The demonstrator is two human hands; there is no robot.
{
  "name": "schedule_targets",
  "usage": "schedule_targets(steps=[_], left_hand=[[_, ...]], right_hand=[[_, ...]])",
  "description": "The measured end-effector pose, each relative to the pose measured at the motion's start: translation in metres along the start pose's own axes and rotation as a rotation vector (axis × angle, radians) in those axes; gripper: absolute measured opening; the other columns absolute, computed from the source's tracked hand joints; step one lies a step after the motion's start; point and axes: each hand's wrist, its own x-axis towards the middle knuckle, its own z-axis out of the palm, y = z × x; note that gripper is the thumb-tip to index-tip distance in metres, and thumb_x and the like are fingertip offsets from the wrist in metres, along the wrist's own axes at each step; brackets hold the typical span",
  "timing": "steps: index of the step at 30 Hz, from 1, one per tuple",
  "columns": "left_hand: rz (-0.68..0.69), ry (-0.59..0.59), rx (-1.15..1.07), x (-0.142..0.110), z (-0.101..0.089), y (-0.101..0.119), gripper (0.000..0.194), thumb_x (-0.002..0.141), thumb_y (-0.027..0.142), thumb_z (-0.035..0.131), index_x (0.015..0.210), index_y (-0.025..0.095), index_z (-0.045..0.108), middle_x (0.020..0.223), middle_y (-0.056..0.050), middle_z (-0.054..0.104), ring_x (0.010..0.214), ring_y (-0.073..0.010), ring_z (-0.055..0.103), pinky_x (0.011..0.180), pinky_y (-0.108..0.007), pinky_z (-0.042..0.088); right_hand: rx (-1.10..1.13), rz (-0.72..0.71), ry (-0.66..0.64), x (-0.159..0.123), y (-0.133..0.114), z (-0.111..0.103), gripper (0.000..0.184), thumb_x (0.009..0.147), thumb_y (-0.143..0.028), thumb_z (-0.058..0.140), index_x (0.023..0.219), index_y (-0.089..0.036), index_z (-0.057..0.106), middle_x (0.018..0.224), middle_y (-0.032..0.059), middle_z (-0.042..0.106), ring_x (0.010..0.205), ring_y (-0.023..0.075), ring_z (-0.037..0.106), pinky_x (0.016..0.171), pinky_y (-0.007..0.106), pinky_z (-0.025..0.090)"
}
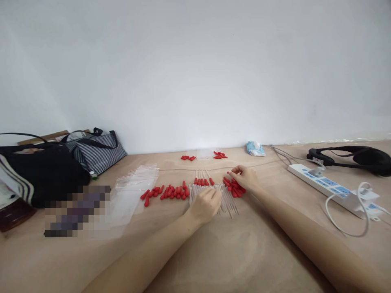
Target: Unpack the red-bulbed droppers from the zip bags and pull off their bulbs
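Note:
My left hand (pixel 205 205) rests curled on a row of clear thin tubes (pixel 227 201) lying side by side on the tan table; its fingers are closed over them. My right hand (pixel 244 177) sits on a heap of small red rubber caps (pixel 233 187), fingertips pinched on one cap. A longer scatter of red caps (pixel 166 192) lies to the left, and a few capped tubes (pixel 203 181) lie just behind the row. Farther back is another small group of tubes and red caps (pixel 204 155).
Clear zip bags (pixel 131 189) lie left of the caps. A black bag (pixel 39 173) and a striped bag (pixel 96 148) stand at far left. A white power strip (pixel 331 187) with cables, a black headset (pixel 360 156) and a blue tissue pack (pixel 255 148) lie right.

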Motion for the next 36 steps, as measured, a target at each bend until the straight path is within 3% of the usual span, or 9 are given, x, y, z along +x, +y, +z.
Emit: schedule_targets(steps=[3, 6, 9, 13, 19, 23, 26, 29, 36], left_hand=[[0.102, -0.044, 0.032, 0.004, 0.009, 0.011, 0.021, 0.081, 0.012, 0.038, 0.064, 0.015, 0.049, 0.062, -0.003, 0.052, 0.061, -0.0157, 0.049, 0.057, -0.028, 0.040], [0.115, -0.079, -0.005, 0.004, 0.011, 0.018, 0.021, 0.082, 0.018, 0.040, 0.065, 0.015, 0.051, 0.063, -0.003, 0.053, 0.063, -0.0160, 0.049, 0.058, -0.029, 0.039], [0.093, -0.118, -0.110, 0.001, 0.008, 0.020, 0.028, 0.081, 0.039, 0.046, 0.069, 0.015, 0.054, 0.066, -0.004, 0.054, 0.066, -0.0167, 0.048, 0.062, -0.030, 0.040], [0.053, -0.126, -0.189, -0.001, 0.004, 0.019, 0.044, 0.066, 0.058, 0.055, 0.074, 0.014, 0.057, 0.072, -0.006, 0.056, 0.071, -0.0195, 0.048, 0.066, -0.034, 0.039], [-0.051, -0.120, -0.141, 0.003, 0.010, 0.016, 0.026, 0.069, 0.040, 0.061, 0.076, 0.015, 0.059, 0.077, -0.006, 0.056, 0.075, -0.0194, 0.048, 0.068, -0.035, 0.038], [-0.116, -0.081, -0.161, 0.001, 0.006, 0.016, 0.033, 0.069, 0.046, 0.060, 0.084, 0.016, 0.059, 0.083, -0.007, 0.057, 0.079, -0.0204, 0.048, 0.072, -0.036, 0.039], [-0.108, -0.030, -0.195, -0.009, -0.006, 0.015, 0.037, 0.072, 0.046, 0.057, 0.093, 0.016, 0.059, 0.089, -0.008, 0.057, 0.082, -0.0207, 0.049, 0.072, -0.036, 0.038], [-0.116, 0.000, -0.192, -0.029, -0.023, 0.005, 0.031, 0.075, 0.041, 0.054, 0.094, 0.017, 0.059, 0.091, -0.007, 0.058, 0.082, -0.0201, 0.050, 0.072, -0.036, 0.038], [-0.301, -0.004, -0.099, -0.066, -0.051, -0.036, 0.012, 0.077, 0.023, 0.052, 0.085, 0.020, 0.060, 0.084, -0.004, 0.059, 0.082, -0.0186, 0.050, 0.075, -0.035, 0.038]], right_hand=[[-0.139, 0.015, -0.028, 0.003, -0.005, 0.002, 0.018, 0.068, -0.039, 0.054, 0.069, -0.023, 0.062, 0.069, 0.0005, 0.065, 0.077, 0.0182, 0.056, 0.075, 0.033, 0.033], [-0.165, 0.035, -0.077, 0.002, -0.006, 0.004, 0.020, 0.067, -0.041, 0.055, 0.066, -0.022, 0.062, 0.069, 0.0003, 0.065, 0.074, 0.0178, 0.056, 0.075, 0.033, 0.031], [-0.154, 0.041, -0.095, 0.001, -0.005, 0.005, 0.027, 0.069, -0.045, 0.052, 0.061, -0.022, 0.062, 0.064, -0.0003, 0.064, 0.070, 0.0170, 0.056, 0.074, 0.032, 0.032], [-0.135, 0.056, -0.091, 0.001, -0.004, 0.006, 0.036, 0.073, -0.049, 0.045, 0.059, -0.020, 0.061, 0.058, -0.0002, 0.061, 0.065, 0.0160, 0.056, 0.069, 0.030, 0.033], [-0.115, 0.047, -0.076, 0.004, -0.017, 0.009, 0.033, 0.076, -0.045, 0.042, 0.065, -0.021, 0.062, 0.063, 0.0001, 0.063, 0.069, 0.0166, 0.057, 0.071, 0.031, 0.034], [-0.273, -0.080, -0.084, 0.005, -0.042, 0.012, 0.027, 0.075, -0.042, 0.046, 0.071, -0.022, 0.063, 0.079, 0.0035, 0.066, 0.088, 0.0223, 0.053, 0.083, 0.042, 0.027], [-0.427, -0.089, -0.191, 0.007, -0.060, 0.015, 0.025, 0.075, -0.038, 0.047, 0.073, -0.020, 0.064, 0.086, 0.0079, 0.065, 0.093, 0.0261, 0.051, 0.084, 0.047, 0.023], [-0.459, -0.033, -0.301, 0.010, -0.072, 0.023, 0.023, 0.072, -0.036, 0.050, 0.071, -0.019, 0.065, 0.080, 0.0092, 0.066, 0.086, 0.0259, 0.055, 0.084, 0.048, 0.024], [-0.456, 0.061, -0.434, 0.013, -0.081, 0.038, 0.016, 0.066, -0.032, 0.058, 0.063, -0.017, 0.065, 0.070, 0.0090, 0.066, 0.075, 0.0248, 0.060, 0.084, 0.049, 0.027]])
